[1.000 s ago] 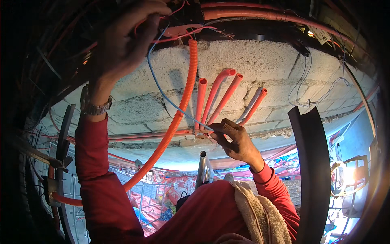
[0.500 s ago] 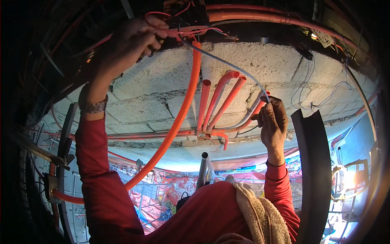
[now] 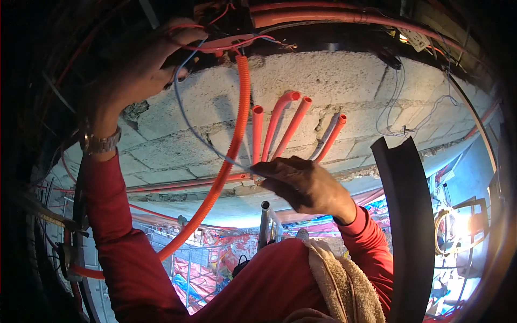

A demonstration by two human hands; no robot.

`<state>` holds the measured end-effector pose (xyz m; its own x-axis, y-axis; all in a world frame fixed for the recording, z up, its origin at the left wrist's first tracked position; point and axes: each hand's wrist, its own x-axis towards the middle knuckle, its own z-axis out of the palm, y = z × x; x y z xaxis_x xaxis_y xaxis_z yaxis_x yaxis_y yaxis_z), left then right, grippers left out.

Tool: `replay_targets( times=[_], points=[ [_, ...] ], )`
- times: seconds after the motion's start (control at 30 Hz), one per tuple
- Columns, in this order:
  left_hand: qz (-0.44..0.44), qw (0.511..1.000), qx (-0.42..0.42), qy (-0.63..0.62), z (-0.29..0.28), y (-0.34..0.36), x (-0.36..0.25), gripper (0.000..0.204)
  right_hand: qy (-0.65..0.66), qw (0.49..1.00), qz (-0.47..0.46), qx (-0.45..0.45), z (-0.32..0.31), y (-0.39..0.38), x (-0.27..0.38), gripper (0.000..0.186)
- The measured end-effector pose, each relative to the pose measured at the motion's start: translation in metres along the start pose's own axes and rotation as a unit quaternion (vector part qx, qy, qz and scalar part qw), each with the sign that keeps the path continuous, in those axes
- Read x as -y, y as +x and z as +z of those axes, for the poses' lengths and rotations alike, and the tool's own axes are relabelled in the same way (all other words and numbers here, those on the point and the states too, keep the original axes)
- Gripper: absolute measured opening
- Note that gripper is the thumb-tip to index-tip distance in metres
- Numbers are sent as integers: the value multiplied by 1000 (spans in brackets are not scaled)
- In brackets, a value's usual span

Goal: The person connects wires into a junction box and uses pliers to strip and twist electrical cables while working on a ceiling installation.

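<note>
both hands (image 3: 141,70) (image 3: 304,183) pinch one grey wire (image 3: 188,126) beside orange conduits (image 3: 280,126).

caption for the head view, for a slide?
Left hand and right hand grip a blue-grey wire beside an orange corrugated conduit, against a concrete block wall.
</note>
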<state>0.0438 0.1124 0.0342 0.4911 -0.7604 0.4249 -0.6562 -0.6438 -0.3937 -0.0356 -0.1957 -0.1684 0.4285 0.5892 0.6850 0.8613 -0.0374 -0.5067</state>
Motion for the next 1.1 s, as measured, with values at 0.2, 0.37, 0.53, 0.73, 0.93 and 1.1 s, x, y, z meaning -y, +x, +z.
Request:
replay_targets(
  times=[0.2,0.37,0.53,0.73,0.93,1.1],
  points=[
    [7,990,-67,-124,25,-13,6,47,30,999,-37,3,11,26,5,36],
    [-17,973,-131,-187,33,-13,9,36,-92,974,-103,-181,-4,72,-2,43],
    [-6,976,-66,-206,25,-9,12,30,-273,909,-191,-252,-9,137,-8,51],
    [-9,976,-114,-188,20,-14,8,31,-312,920,-152,-182,-7,156,-24,44],
    [-173,899,-156,-370,21,-15,32,31,-385,895,-170,-148,-21,118,-34,48],
    [-127,925,-162,-320,17,20,17,37,-354,901,-181,-172,-25,100,-42,55]
  ],
)
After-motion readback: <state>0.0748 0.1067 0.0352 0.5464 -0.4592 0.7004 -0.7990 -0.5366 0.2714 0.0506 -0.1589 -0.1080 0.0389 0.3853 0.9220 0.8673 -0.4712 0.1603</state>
